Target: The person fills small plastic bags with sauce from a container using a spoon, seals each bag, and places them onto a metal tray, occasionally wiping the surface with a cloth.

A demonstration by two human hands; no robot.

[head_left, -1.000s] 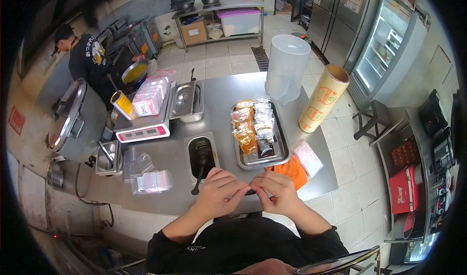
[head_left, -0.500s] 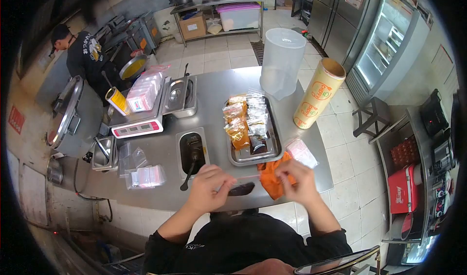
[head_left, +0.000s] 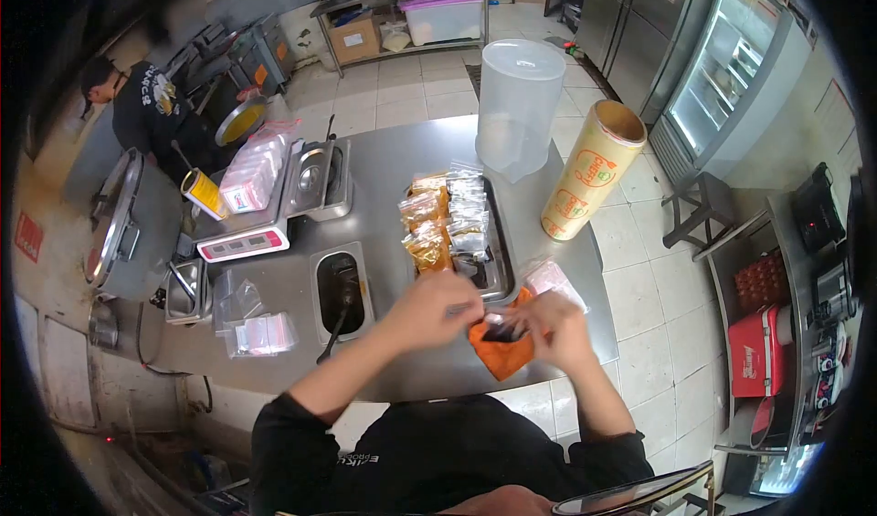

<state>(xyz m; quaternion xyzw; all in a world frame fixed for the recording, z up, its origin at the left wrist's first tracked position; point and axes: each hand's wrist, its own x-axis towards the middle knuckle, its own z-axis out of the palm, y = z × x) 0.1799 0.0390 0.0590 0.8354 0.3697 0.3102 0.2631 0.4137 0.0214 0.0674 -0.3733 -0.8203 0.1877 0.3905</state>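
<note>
A small clear zip bag with dark sauce in it (head_left: 500, 330) hangs between my two hands, over a crumpled orange cloth (head_left: 505, 361) on the steel table. My left hand (head_left: 440, 306) pinches the left end of its top edge, the fingertips partly hidden. On the other side my right hand (head_left: 557, 326) grips the bag's right end with thumb and fingers. Just beyond my hands is a metal tray (head_left: 508, 251) carrying filled bags in two rows, amber bags (head_left: 426, 233) on the left and dark ones (head_left: 468, 224) on the right.
Left of me stand a steel pan with dark liquid and a ladle (head_left: 340, 288), empty bags (head_left: 263, 335) and a scale (head_left: 245, 244). A stack of bags (head_left: 557, 283), a film roll (head_left: 594, 173) and a translucent container (head_left: 519, 110) are at the right. A co-worker (head_left: 151, 105) stands far left.
Both hands have brought the sauce bag rightward and slightly away from me, so it is now over the orange cloth. The view has shifted a little.
</note>
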